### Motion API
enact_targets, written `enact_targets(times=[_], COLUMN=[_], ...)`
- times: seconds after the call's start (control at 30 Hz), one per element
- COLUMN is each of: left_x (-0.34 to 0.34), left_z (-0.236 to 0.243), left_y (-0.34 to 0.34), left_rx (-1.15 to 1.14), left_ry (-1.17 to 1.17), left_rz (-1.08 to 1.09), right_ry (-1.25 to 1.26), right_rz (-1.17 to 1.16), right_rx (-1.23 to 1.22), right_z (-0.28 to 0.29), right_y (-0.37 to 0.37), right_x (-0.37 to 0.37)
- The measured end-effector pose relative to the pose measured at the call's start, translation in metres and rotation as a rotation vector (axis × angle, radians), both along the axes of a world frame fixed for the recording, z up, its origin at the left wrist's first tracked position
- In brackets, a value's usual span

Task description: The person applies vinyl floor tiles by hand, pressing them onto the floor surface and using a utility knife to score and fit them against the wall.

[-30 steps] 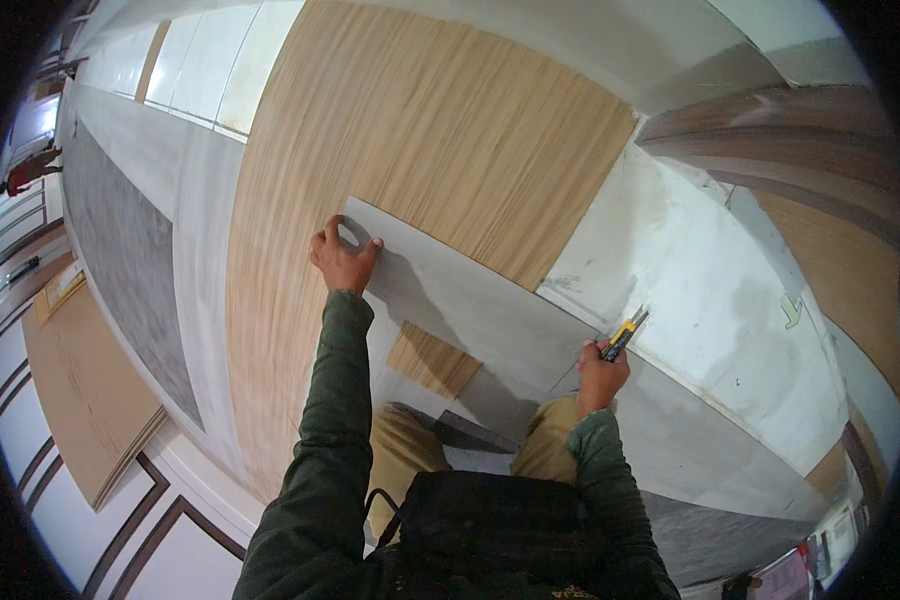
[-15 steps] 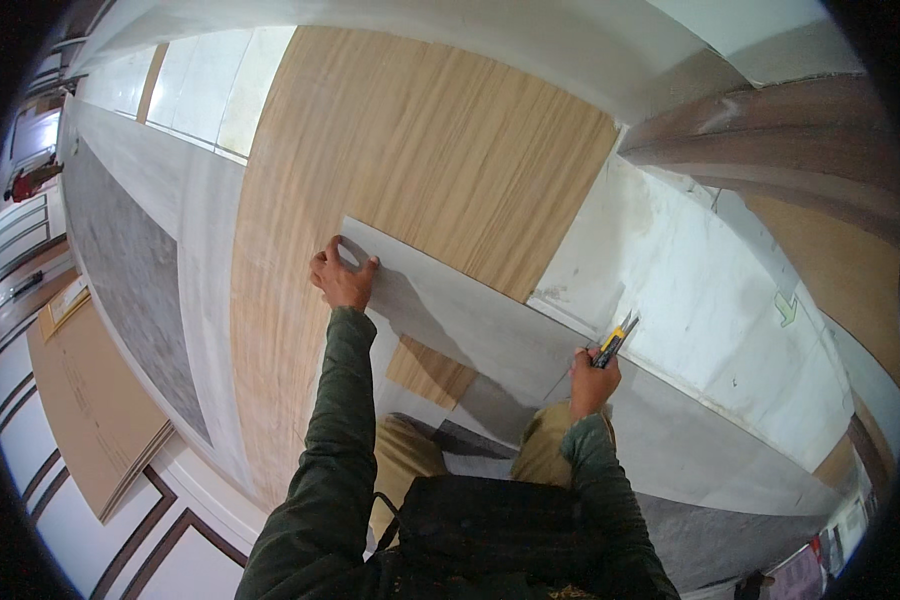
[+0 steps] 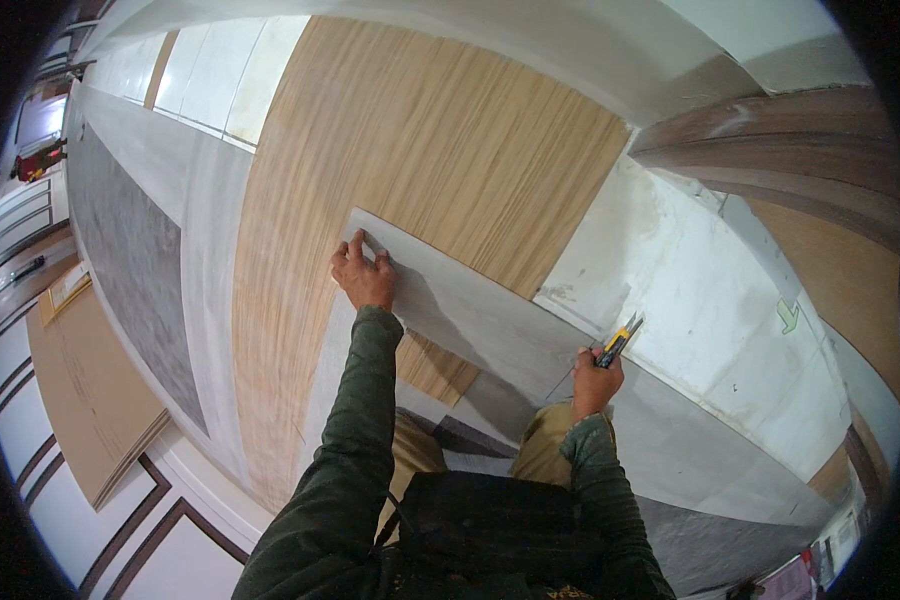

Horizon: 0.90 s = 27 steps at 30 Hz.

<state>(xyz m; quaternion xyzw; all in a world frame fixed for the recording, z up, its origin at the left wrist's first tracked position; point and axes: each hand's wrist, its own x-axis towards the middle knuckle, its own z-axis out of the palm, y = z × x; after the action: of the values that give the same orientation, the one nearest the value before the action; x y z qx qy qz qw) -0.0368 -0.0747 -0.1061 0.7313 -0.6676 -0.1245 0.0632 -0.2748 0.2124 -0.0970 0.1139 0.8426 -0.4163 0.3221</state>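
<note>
A long grey flooring plank (image 3: 505,310) lies slantwise across the wood-look flooring (image 3: 450,130) in front of me. Near the plank's far left end rests my left hand (image 3: 367,278), fingers apart, the fingertips on its surface. To the right, my right hand (image 3: 597,383) is wrapped around a yellow and black utility knife (image 3: 618,341). The knife points up and away, over the boundary between the plank and the white tiled floor. Below the plank, close to my knees, a small wood-look piece (image 3: 435,365) shows.
White marble-like floor (image 3: 690,300) spreads at the right, with a pale green arrow sticker (image 3: 788,316). A brown curved base (image 3: 770,140) stands at the upper right. Cardboard sheets (image 3: 95,390) lean at the left. Dark grey flooring (image 3: 135,260) runs along the left side.
My left hand has shifted slightly right along with the plank's end, and its index finger now reaches further onto the plank. My right hand still holds the utility knife in nearly the same place.
</note>
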Motion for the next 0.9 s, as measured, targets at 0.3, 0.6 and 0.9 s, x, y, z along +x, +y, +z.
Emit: enact_targets(times=[0.3,0.6,0.9], left_x=[0.001,-0.046,-0.068], left_z=[-0.020,0.009,0.010], left_y=[0.008,0.050,0.063], left_rx=[0.024,0.368,0.448], left_ry=[-0.048,-0.075,-0.143], left_rz=[-0.054,-0.127,-0.126], right_ry=[-0.065,-0.064,0.011], right_rz=[-0.079,-0.082,0.017], right_rx=[-0.024,-0.050,0.079], right_z=[0.006,-0.009,-0.022], right_y=[-0.009,0.008,0.019], right_x=[-0.003,-0.003,-0.001])
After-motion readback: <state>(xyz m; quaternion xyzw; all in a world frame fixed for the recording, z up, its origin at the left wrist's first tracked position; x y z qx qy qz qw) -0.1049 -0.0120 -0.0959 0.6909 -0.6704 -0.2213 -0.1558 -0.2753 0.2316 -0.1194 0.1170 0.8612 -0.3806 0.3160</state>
